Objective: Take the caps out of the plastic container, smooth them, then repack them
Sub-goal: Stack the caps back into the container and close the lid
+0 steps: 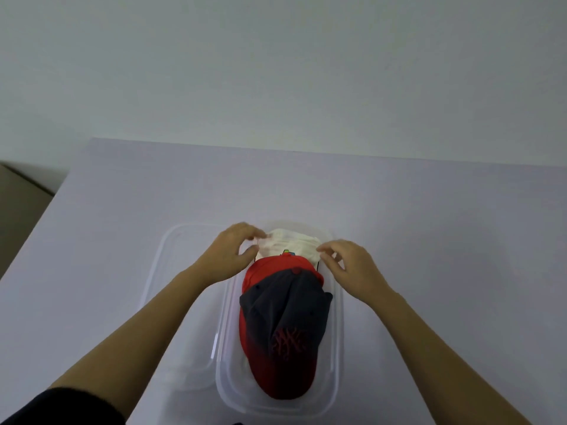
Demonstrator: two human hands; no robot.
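Observation:
A clear plastic container stands on the table in front of me with caps stacked inside. A dark navy cap with a red logo lies on top. Under it sits a red cap, whose brim points toward me. A white cap lies at the far end of the container. My left hand pinches the white cap's left edge between thumb and fingers. At the white cap's right edge my right hand has its fingers curled, and whether it grips the fabric is unclear.
The container's clear lid lies flat on the table just left of the container, partly under my left forearm. The white table ends at a pale wall behind. A brown floor shows past the table's left edge.

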